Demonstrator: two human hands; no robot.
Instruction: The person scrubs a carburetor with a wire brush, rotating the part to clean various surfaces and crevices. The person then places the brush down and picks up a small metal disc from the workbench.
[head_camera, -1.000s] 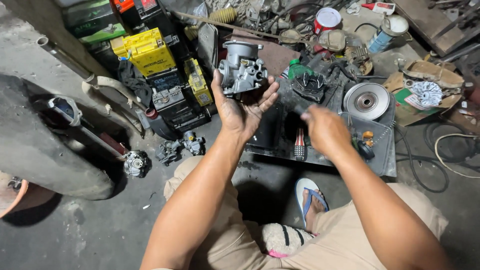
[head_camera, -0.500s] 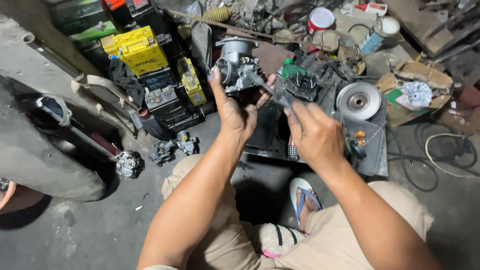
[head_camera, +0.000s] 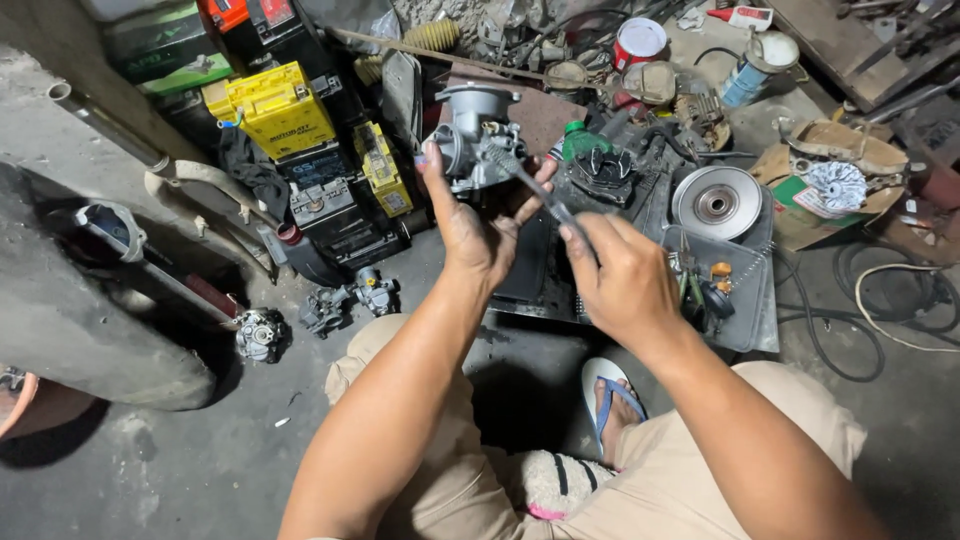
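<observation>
The person sits low over a grimy concrete floor (head_camera: 180, 470), knees drawn up in beige trousers, one foot in a blue-strapped sandal (head_camera: 610, 405). The left hand (head_camera: 475, 225) is raised palm-up, and its grip is clenched around the underside of a grey metal carburetor (head_camera: 475, 145), which is held upright in the air above the floor, in front of a dark metal tray (head_camera: 745, 300). The right hand (head_camera: 620, 280) has its grip pinched on the handle end of a thin screwdriver (head_camera: 530, 185), whose shaft slants up and to the left until its tip touches the side of the carburetor.

On the tray lie a round silver pulley disc (head_camera: 717, 203), a dark finned engine part (head_camera: 605, 170) and a few small orange and green pieces. To the left, a yellow battery (head_camera: 280, 108) stands among black ones, and several small grey metal castings (head_camera: 345, 300) lie loose on the floor just beside the left knee. Further back are a red-and-white tin (head_camera: 640, 42), a blue spray can (head_camera: 745, 80) and a torn cardboard box (head_camera: 830, 190) holding a white finned fan part (head_camera: 835, 183). A black cable (head_camera: 850, 320) coils on the floor at the right.
</observation>
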